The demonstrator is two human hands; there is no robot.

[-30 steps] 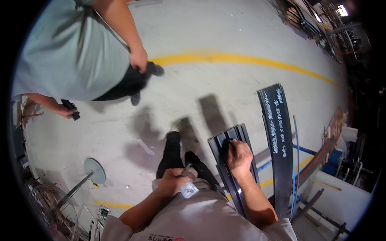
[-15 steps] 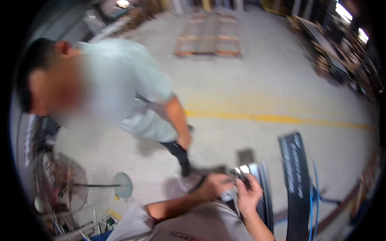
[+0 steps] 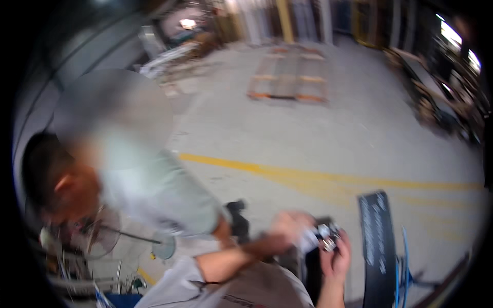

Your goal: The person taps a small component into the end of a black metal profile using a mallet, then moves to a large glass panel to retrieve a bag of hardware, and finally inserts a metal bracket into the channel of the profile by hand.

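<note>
In front of my body, my right hand [image 3: 337,259] is closed around some small shiny metal parts [image 3: 328,237]; their exact kind is too blurred to make out. My left hand [image 3: 294,226] is just left of them, smeared by motion, so its fingers do not show clearly. A whitish patch [image 3: 308,241], perhaps thin plastic, shows below my left hand. Underneath both hands is a dark upright surface [image 3: 313,269], partly hidden by them.
Close on my left a co-worker in a pale green shirt [image 3: 164,192] bends forward. Behind that person stand a fan [image 3: 105,231] and metal frames. A long dark board with white writing [image 3: 377,241] and blue hoses [image 3: 404,262] are at right. Farther off lies a wooden pallet [image 3: 290,77].
The view has shifted, and the scene sits lower in it. The co-worker leans lower and nearer my left arm. The metal parts show more plainly in my right hand; my left hand is more blurred.
</note>
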